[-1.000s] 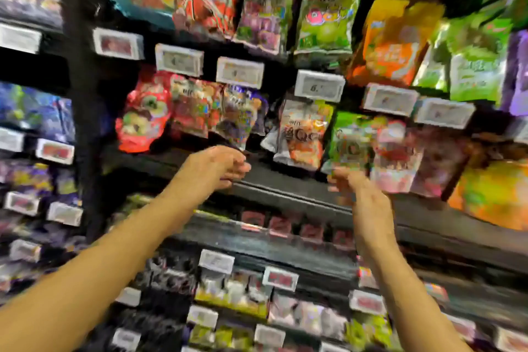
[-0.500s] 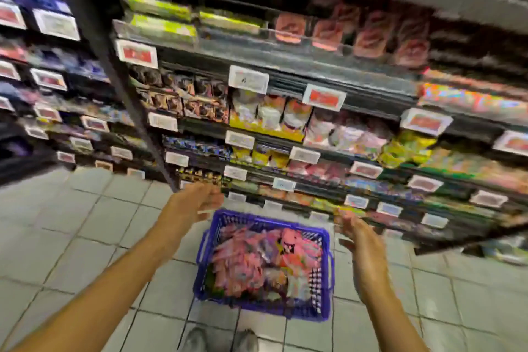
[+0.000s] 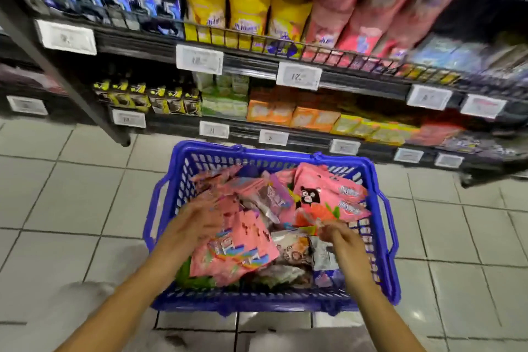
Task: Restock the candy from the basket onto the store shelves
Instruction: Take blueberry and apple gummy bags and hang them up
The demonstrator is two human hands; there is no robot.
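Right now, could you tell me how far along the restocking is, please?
The shelves already hold stock, though which came from this basket is unclear. Both hands, left hand and right hand, reach among the candy bags. The basket looks fairly full, so plenty remains.

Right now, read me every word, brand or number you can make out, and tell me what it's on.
"12": upper price tag on the shelf rail below the pink packets, soft but legible.
"11": lower price tag on the bottom rail, likely.
The other tags, the shelf packets and the pink candy bags in the blue basket: too blurred to read.
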